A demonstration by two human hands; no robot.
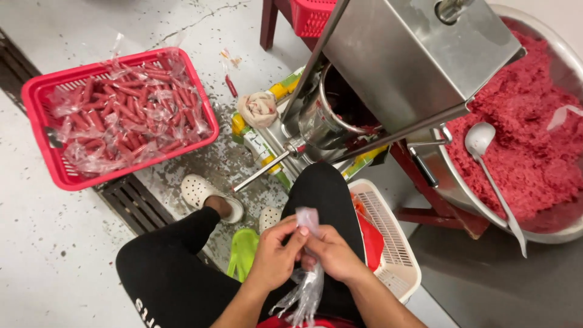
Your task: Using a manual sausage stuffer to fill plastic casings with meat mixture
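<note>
Left hand (pixel 274 258): your grip is clenched on the thin clear plastic casing (pixel 308 267), thumb and fingers pinching near its top.
Right hand (pixel 335 254): grasping the same casing from the other side, fingers touching your left.
Casing: between both grips over your lap, its loose end hanging below them.
Beyond the grip: a steel sausage stuffer (pixel 388 73) with its narrow metal nozzle (pixel 262 172).
Left of the grip: a red plastic crate (pixel 37 149) of bagged red sausages (pixel 124 112).
Right of the grip: a white slotted plastic basket (pixel 395 252) just beside; farther, a steel basin (pixel 461 194) of pink minced meat (pixel 522 133).
</note>
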